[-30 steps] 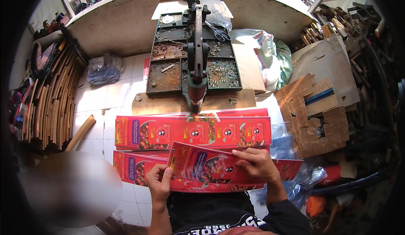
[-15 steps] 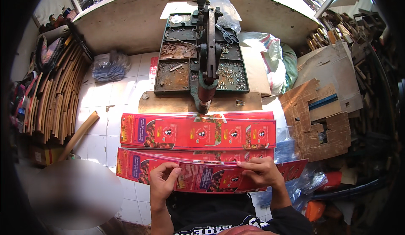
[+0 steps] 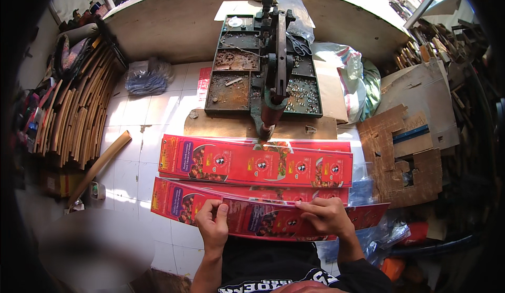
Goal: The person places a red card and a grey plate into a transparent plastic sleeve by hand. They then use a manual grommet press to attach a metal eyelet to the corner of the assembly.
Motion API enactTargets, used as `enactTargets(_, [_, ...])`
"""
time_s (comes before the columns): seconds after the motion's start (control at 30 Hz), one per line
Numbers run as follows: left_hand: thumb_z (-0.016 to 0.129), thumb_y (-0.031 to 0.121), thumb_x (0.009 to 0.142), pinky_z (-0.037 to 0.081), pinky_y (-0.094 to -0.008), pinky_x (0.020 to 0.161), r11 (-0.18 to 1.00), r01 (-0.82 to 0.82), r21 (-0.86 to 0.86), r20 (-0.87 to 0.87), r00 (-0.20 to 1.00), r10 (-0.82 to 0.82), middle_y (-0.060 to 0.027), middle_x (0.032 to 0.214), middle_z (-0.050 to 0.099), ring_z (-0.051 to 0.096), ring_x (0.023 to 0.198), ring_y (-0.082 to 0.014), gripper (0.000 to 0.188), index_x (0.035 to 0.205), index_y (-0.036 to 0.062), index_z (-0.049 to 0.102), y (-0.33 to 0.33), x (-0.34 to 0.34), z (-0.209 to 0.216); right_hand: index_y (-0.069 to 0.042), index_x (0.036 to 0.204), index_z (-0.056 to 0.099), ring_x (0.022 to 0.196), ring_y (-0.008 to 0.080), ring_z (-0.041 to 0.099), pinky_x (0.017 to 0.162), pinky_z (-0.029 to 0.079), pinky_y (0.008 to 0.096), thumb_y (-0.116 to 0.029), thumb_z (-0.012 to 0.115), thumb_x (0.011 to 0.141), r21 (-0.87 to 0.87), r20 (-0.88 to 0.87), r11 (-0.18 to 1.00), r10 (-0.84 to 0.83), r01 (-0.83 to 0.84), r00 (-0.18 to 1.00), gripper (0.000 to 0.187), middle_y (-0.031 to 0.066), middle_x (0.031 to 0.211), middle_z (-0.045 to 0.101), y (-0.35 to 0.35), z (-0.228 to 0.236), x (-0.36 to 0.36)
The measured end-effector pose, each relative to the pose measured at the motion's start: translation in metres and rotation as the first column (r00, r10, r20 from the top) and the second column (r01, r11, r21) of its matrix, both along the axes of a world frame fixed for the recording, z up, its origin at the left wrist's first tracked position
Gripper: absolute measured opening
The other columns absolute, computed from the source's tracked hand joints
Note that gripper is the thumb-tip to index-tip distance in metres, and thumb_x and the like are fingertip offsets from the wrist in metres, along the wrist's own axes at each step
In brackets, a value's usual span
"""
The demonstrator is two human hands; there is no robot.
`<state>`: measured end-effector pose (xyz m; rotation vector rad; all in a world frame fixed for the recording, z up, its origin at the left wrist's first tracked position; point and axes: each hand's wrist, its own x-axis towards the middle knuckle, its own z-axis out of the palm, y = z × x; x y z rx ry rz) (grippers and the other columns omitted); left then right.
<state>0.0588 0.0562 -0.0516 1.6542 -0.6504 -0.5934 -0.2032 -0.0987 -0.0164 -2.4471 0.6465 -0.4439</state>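
Long red printed strips with food pictures lie before me, a far one (image 3: 252, 161) flat beneath the press and near ones closer to my body. My left hand (image 3: 213, 227) pinches the upper edge of a near red printed strip (image 3: 284, 222), thumb upright against the index finger. To the right, my right hand (image 3: 331, 216) has its fingers curled on the same upper edge. That strip tilts toward me over another red strip (image 3: 181, 203) reaching out at the left. The black hand press (image 3: 273, 98) stands beyond, its lower end above the far strip.
A dark compartment tray (image 3: 226, 93) of small metal eyelets surrounds the press, with scissors (image 3: 300, 46) at its right. Wooden strips (image 3: 84, 109) are stacked at left; cut brown boards (image 3: 400, 161) lean at right, near clear plastic (image 3: 363, 188). A blurred round shape (image 3: 94, 245) covers the lower left.
The whole view has shifted, so the press and tray appear slightly farther right. Both hands keep their hold on the red strip, the left thumb standing a little more upright.
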Motion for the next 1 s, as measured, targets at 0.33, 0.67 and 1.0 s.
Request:
enactTargets(0.33, [0.065, 0.012, 0.093, 0.045, -0.0261, 0.063, 0.995, 0.086, -0.057, 0.002, 0.996, -0.086, -0.0052, 0.074, 0.063, 0.057, 0.068, -0.0101, 0.017, 0.089, -0.0041, 0.063, -0.012, -0.002, 0.002, -0.016, 0.113, 0.073, 0.053, 0.0227, 0.057, 0.047, 0.043, 0.0359, -0.015, 0.080, 0.076, 0.040, 0.012, 0.996, -0.085, 0.084, 0.996, 0.038, 0.0052, 0.067, 0.058, 0.000, 0.001, -0.009])
enactTargets(0.67, [0.063, 0.002, 0.092, 0.045, -0.0195, 0.062, 0.971, 0.164, -0.174, -0.278, 0.938, -0.209, 0.0004, 0.079, 0.064, 0.057, 0.070, -0.0028, 0.009, 0.099, -0.0031, 0.064, -0.017, 0.001, 0.028, -0.013, 0.113, 0.074, 0.054, 0.0220, 0.058, 0.049, 0.043, 0.0342, -0.007, 0.081, 0.072, 0.091, 0.126, 0.990, -0.122, 0.111, 0.984, 0.042, 0.0071, 0.068, 0.061, -0.005, 0.010, -0.011])
enactTargets(1.0, [0.067, 0.007, 0.092, 0.047, -0.0194, 0.063, 0.919, 0.285, -0.273, -0.189, 0.921, -0.341, -0.0015, 0.077, 0.068, 0.058, 0.069, -0.0024, 0.011, 0.095, -0.0042, 0.067, -0.061, 0.009, 0.080, -0.002, 0.110, 0.073, 0.056, 0.0197, 0.060, 0.052, 0.044, 0.0292, -0.005, 0.082, 0.069, -0.024, 0.265, 0.968, -0.235, 0.250, 0.935, 0.042, 0.0113, 0.070, 0.064, -0.001, 0.022, -0.021])
